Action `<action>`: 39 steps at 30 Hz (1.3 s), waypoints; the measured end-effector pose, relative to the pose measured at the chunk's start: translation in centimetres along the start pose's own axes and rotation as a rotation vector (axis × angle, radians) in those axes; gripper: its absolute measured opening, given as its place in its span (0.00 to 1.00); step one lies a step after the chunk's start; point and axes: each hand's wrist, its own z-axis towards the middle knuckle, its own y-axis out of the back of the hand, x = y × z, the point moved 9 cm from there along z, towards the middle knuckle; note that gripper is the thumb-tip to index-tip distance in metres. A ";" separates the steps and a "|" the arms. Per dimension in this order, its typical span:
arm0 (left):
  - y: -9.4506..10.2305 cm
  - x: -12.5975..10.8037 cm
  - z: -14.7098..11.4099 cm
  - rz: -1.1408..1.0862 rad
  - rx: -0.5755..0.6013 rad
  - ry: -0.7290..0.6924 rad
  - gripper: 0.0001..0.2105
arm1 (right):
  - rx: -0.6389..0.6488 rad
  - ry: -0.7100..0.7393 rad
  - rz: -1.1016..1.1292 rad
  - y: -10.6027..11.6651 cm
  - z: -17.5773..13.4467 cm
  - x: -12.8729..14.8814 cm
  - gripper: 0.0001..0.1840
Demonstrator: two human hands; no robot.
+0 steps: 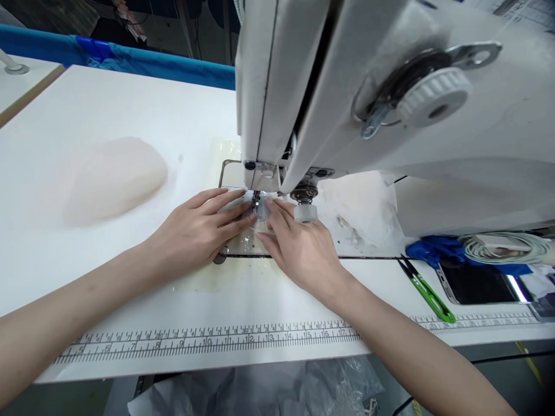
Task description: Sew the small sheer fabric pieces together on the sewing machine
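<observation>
My left hand [202, 228] lies flat on the sewing machine's bed, its fingers stretched out toward the presser foot [256, 201]. On the other side of the foot is my right hand [301, 248], fingers bent forward and thumb apart from the index finger. Between the fingertips, under the foot, lies a thin see-through piece of material [262, 212]; its edges are mostly covered by my hands. The sewing machine [277, 92] rises directly above my fingers. White sheer fabric [364, 205] lies behind my right hand, under the machine arm.
A pale, cup-shaped piece [119, 179] lies on the white table [195, 121] at left. Green-handled thread snips [429, 294], a phone [481, 283] and a coiled cord [505, 248] are at right. A ruler strip [208, 341] runs along the front edge, with plastic sheeting [260, 390] below.
</observation>
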 end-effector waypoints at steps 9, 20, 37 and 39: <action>-0.5 -0.2 -0.4 0.083 0.047 0.007 0.21 | -0.057 0.020 -0.071 0.7 0.1 0.0 0.18; -0.3 -0.3 -0.1 0.027 0.040 0.020 0.23 | -0.043 0.040 -0.091 0.2 -0.1 -0.1 0.20; 0.2 -0.5 -0.6 0.015 -0.027 0.012 0.24 | -0.129 0.176 0.017 1.4 -0.7 1.3 0.11; 0.3 -0.7 -0.8 0.017 -0.032 0.004 0.23 | -0.133 0.205 0.020 1.6 -1.0 1.6 0.10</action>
